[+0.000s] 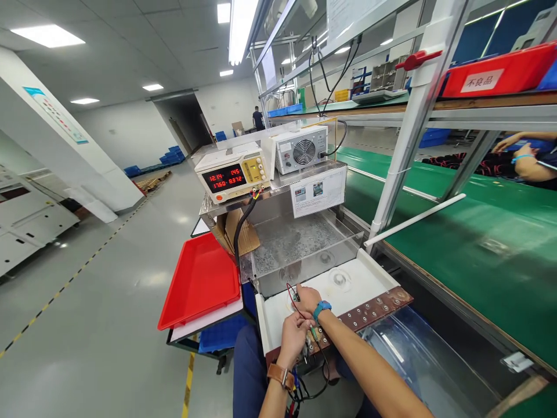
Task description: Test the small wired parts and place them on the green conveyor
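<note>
My right hand (308, 301), with a blue wrist strap (321, 310), is closed around a small whitish part (293, 294), perhaps a little circuit board, mostly covered by the fingers. A thin red wire (289, 285) loops up from that part. Just nearer to me, my left hand (295, 334), wearing a brown watch (281, 376), pinches a thin wire with its fingertips. Beside those fingertips is a green clip (314, 334) with a black lead. Both hands are over a white work tray (274, 322), whose brown front strip (365, 313) carries rows of metal studs.
A power supply (226, 174) with red digits and a grey fan unit (302, 148) stand on the metal shelf behind. A red tray (202, 284) lies at left. Right is a green conveyor (483, 249); a post (404, 139) rises nearby. Cables (300, 395) hang below the hands.
</note>
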`<state>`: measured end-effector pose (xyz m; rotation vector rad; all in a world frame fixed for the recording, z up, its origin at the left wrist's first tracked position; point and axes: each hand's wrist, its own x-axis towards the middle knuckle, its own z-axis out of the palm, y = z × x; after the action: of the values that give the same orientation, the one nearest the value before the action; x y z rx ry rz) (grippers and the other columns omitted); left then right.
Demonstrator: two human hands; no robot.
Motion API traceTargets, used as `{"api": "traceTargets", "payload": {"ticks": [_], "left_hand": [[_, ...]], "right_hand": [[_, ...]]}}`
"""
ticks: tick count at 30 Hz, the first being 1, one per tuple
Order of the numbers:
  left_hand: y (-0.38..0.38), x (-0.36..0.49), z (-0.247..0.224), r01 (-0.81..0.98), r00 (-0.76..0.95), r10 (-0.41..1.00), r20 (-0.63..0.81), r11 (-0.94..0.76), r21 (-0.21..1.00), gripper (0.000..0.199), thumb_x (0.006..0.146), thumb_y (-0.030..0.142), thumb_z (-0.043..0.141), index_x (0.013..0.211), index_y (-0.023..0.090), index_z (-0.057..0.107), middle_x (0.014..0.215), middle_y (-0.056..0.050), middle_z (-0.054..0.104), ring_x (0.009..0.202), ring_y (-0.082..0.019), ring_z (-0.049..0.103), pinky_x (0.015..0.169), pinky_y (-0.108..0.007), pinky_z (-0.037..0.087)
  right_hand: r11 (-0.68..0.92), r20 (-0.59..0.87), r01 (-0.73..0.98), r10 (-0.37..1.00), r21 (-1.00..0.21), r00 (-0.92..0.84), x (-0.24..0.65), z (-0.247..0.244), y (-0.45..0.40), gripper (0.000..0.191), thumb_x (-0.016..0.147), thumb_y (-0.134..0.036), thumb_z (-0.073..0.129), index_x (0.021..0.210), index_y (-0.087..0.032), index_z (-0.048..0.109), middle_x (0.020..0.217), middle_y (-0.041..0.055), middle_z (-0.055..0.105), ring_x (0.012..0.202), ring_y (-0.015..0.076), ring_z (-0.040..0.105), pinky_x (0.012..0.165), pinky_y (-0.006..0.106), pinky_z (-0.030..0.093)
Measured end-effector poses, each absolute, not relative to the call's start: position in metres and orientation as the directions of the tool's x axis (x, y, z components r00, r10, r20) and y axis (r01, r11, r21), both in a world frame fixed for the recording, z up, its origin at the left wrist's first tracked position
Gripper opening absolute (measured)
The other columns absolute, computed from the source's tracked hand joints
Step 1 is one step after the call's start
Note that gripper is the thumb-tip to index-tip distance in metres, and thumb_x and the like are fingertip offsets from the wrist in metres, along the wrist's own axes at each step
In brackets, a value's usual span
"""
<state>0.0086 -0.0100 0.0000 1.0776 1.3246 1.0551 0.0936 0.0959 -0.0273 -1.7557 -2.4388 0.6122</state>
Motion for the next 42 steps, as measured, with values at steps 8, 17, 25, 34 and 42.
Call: {"api": "traceTargets", "payload": {"ticks": [8,17,25,34,42], "left_hand": [[-0.006,0.003,-0.007,0.058,-0.113,0.984,-0.135,0.142,0.988,0.037,0.062,0.051,0.072,0.077,0.017,0.066,0.075,-0.009,0.073,0.075,-0.026,0.068,0.073,-0.037,0.053],[-0.001,-0.002,-0.013,0.100,-0.162,0.974,-0.160,0.177,0.979,0.062,0.059,0.070,0.067,0.089,0.015,0.067,0.095,-0.015,0.074,0.080,-0.028,0.071,0.077,-0.040,0.055],[0.003,-0.004,-0.020,0.131,-0.119,0.976,-0.184,0.199,0.971,0.065,0.058,0.071,0.066,0.092,0.015,0.067,0.095,-0.015,0.075,0.081,-0.030,0.071,0.073,-0.041,0.055],[0.010,-0.009,-0.031,0.146,-0.116,0.958,-0.261,0.277,0.950,0.066,0.051,0.072,0.067,0.087,0.017,0.067,0.090,-0.014,0.076,0.084,-0.033,0.072,0.081,-0.045,0.057],[0.017,-0.013,-0.034,0.259,-0.095,0.969,-0.228,0.245,0.934,0.062,0.057,0.075,0.061,0.082,0.019,0.067,0.087,-0.013,0.076,0.083,-0.033,0.072,0.074,-0.043,0.058]], "right_hand": [[0.101,0.030,0.802,0.994,-0.588,-0.104,0.103,-0.002,0.089,0.028,0.082,-0.044,0.057,0.095,-0.019,0.058,0.086,0.0060,0.069,0.082,0.0213,0.065,0.069,0.027,0.042],[-0.221,-0.240,-0.222,0.969,-0.950,0.062,0.284,0.048,0.048,0.040,0.067,-0.053,0.073,0.073,-0.020,0.051,0.051,-0.0068,0.045,0.040,0.0073,0.034,0.038,0.021,0.022],[-0.261,-0.057,0.123,0.590,-0.957,0.806,0.486,0.062,0.042,0.042,0.064,-0.057,0.072,0.072,-0.018,0.058,0.049,-0.0030,0.048,0.045,0.0126,0.044,0.043,0.026,0.030],[-0.523,0.131,0.294,0.326,-0.800,0.936,0.555,0.023,0.082,0.058,0.072,-0.037,0.067,0.124,-0.013,0.056,0.093,0.0118,0.070,0.093,0.0274,0.062,0.080,0.035,0.044],[-0.242,0.268,0.400,0.439,-0.884,0.858,0.525,0.020,0.075,0.056,0.079,-0.035,0.051,0.128,-0.010,0.053,0.095,0.0104,0.068,0.075,0.0206,0.060,0.078,0.034,0.045]]}}
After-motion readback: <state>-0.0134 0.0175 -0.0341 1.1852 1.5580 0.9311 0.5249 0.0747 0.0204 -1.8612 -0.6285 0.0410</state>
